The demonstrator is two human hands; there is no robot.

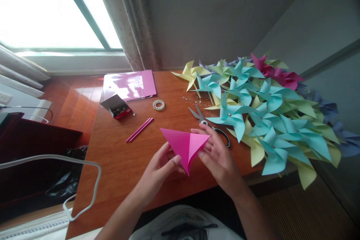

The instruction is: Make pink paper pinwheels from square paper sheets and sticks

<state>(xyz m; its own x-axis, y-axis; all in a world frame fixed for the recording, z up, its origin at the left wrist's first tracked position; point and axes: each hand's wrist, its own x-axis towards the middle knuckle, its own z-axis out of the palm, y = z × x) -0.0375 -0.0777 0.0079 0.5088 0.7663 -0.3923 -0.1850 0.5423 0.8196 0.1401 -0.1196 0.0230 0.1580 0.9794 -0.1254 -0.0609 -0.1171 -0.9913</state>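
Head view: my left hand (160, 167) and right hand (216, 153) each pinch one side of the pink folded paper (185, 146), held just above the near edge of the tabletop (118, 157). Many finished pinwheels (270, 116) lie piled at right. Judged from this, the sheet is only folded; scissors (209, 125), pink sticks (140, 129) and tape (159, 105) lie unused.

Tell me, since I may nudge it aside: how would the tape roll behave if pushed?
The tape roll lies flat on the table, so it would probably slide, not roll. It looks small and thin, likely light. Stood on edge, it could roll.
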